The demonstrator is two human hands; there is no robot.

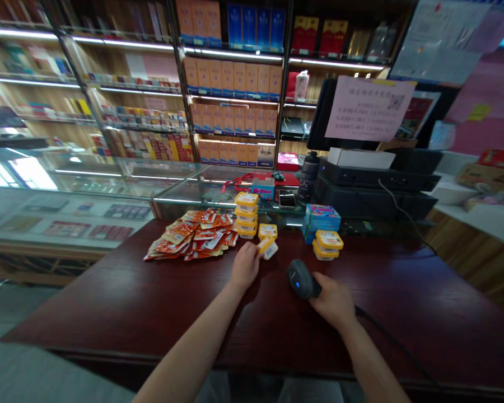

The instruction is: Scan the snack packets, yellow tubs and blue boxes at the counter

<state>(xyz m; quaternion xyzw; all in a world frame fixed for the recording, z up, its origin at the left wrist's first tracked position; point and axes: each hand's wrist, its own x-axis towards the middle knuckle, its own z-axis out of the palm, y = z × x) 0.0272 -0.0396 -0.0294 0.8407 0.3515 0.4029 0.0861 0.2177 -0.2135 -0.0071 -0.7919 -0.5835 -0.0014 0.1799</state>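
Note:
My left hand [246, 265] grips a small yellow-lidded plastic tub [267, 247], tilted so that a barcode label on it faces right. Wrapped around the handle of a dark barcode scanner [301, 280] is my right hand [335, 302]; a blue light glows on the scanner, and its cable runs off to the lower right. Just behind the held tub sits another yellow tub [268, 230]. A stack of several yellow tubs [246, 215] stands to its left. On the right, two more yellow tubs [328, 244] are stacked in front of a pile of blue packs [320, 221].
Orange-red snack packets [197, 234] lie heaped at the left of the dark wooden counter [159, 308]. Beyond it, a phone [287, 199] and a dark bottle [309, 174] rest on the glass case. A monitor [322, 115] and black till boxes [373, 187] occupy the right rear.

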